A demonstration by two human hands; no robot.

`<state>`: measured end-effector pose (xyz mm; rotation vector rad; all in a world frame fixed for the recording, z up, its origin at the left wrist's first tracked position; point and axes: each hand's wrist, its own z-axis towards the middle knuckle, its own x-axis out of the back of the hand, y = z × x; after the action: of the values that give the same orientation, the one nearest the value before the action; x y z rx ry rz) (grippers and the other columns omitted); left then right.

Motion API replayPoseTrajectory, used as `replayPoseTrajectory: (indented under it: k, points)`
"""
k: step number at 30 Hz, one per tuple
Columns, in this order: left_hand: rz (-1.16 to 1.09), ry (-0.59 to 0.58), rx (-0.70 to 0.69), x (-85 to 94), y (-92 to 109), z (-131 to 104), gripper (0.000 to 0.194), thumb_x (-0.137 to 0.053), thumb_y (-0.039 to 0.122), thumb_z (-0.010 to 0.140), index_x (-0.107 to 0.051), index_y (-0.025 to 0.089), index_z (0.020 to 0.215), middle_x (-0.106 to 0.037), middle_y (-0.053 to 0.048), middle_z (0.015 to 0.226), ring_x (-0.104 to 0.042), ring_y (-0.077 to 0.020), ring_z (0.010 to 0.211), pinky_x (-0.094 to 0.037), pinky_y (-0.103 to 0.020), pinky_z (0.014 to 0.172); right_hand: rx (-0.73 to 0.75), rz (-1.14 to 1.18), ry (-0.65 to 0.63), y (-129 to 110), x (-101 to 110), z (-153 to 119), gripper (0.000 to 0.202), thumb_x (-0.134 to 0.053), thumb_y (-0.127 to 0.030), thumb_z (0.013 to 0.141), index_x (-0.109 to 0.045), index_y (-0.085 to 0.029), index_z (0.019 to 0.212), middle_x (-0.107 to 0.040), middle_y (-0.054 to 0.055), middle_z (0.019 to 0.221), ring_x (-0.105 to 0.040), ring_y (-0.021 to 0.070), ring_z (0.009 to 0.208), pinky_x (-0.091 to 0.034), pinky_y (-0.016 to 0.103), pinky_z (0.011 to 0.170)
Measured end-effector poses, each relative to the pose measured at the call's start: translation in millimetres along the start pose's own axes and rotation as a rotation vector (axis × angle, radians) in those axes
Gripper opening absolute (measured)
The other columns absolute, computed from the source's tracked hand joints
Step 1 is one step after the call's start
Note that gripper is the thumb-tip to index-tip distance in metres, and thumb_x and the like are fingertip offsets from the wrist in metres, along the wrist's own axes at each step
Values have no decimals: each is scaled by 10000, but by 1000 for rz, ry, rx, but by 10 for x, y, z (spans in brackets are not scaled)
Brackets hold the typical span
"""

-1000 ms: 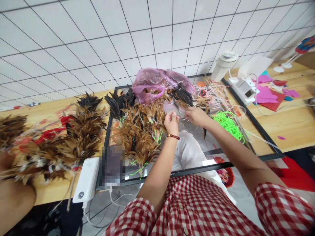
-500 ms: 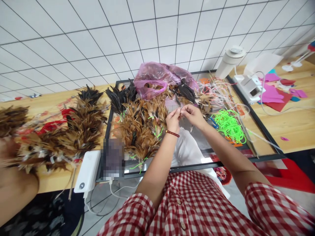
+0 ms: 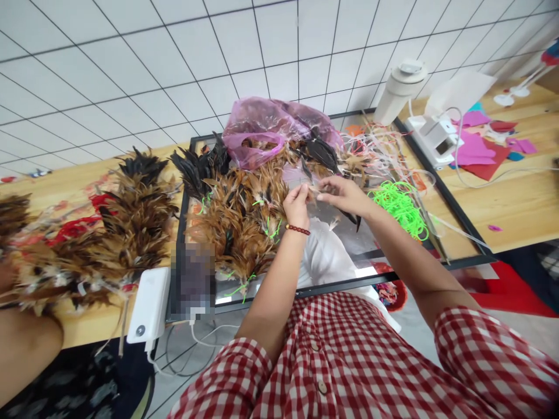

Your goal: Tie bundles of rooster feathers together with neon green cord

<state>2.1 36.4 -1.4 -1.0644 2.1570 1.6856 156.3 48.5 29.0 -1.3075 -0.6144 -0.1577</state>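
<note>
White tiled wall (image 3: 227,35), pale wooden table (image 3: 519,224), grey floor (image 3: 172,381)

Glossy plastic bag (image 3: 262,116), rough feathers (image 3: 242,212), smooth wooden table (image 3: 471,218).

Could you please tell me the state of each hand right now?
Left hand: pinched closed, seemingly on a feather.
Right hand: partly open, thumb and fingers apart; nothing clearly held.

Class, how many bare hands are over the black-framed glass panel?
2: the left hand, beside the brown feather pile; the right hand, nearer the neon-green cord.
</note>
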Motion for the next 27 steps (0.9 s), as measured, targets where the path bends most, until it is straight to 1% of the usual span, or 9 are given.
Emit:
replayPoseTrajectory:
  k: [3, 7, 9, 12, 14, 18, 21, 24, 27]
  points:
    - [36, 20, -2, -29, 4, -14, 183, -914, 248, 688, -775, 151, 758, -683, 29, 652, -558, -55, 591, -444, -209, 641, -30, -187, 3, 7, 26, 64, 229, -586, -300, 872, -757, -167, 945, -749, 56, 847, -661, 213, 796, -505, 353, 825]
    - [-18, 65, 5, -38, 39, -17, 227, -930, 249, 661, -734, 151, 723, -655, 49, 618, -551, -43, 568, -411, -192, 612, 44, -546, 143, 56, 312, 50, 314, -611, -223, 861, -765, -152, 1125, -754, 152, 1115, -670, 307, 1040, -499, 429, 940]
    - [-57, 51, 18, -33, 49, -13, 238, -930, 253, 662, -720, 155, 721, -642, 56, 603, -558, -45, 557, -413, -194, 612, 179, -606, -22, 74, 391, -68, 324, -638, -218, 861, -765, -158, 1153, -737, 165, 1154, -659, 314, 1085, -496, 424, 957]
    - [-90, 33, 23, -31, 37, -4, 224, -917, 239, 680, -714, 161, 731, -649, 55, 615, -589, -55, 569, -439, -204, 635, 322, -567, -353, 110, 322, -317, 258, -630, -229, 898, -779, -193, 1104, -737, 129, 1081, -669, 267, 1007, -496, 378, 920]
    - [-87, 22, 25, -34, 19, -2, 215, -911, 235, 691, -712, 163, 731, -652, 52, 626, -598, -58, 581, -451, -210, 653, 313, -562, -398, 141, 209, -448, 190, -608, -211, 906, -776, -195, 993, -725, 124, 1031, -658, 250, 958, -483, 368, 893]
    - [-61, -37, 41, -36, -9, -32, 209, -914, 236, 686, -720, 163, 717, -663, 43, 641, -606, -65, 607, -466, -218, 680, 163, -294, -162, 142, 33, -463, 146, -567, -253, 923, -664, -191, 834, -681, 90, 881, -607, 213, 837, -459, 352, 813]
    - [-53, -91, 63, -31, -19, -81, 226, -938, 241, 636, -747, 160, 726, -697, 33, 667, -626, -71, 633, -474, -219, 684, -14, 143, 74, 61, -72, -316, 281, -614, -475, 927, -592, -214, 827, -614, 19, 743, -526, 161, 680, -426, 307, 686]
    - [-61, -119, 85, -25, -27, -123, 286, -971, 264, 566, -768, 155, 736, -733, 20, 702, -635, -72, 648, -470, -214, 673, -110, 420, 157, -31, -207, -173, 473, -756, -653, 783, -576, -216, 785, -580, -18, 681, -480, 126, 625, -409, 284, 649]
    - [-72, -135, 104, -19, -37, -139, 342, -993, 279, 501, -787, 156, 744, -753, 14, 721, -633, -71, 646, -475, -218, 672, -143, 495, 196, -61, -329, -94, 550, -823, -700, 681, -593, -207, 760, -592, -21, 682, -506, 120, 635, -426, 289, 670]
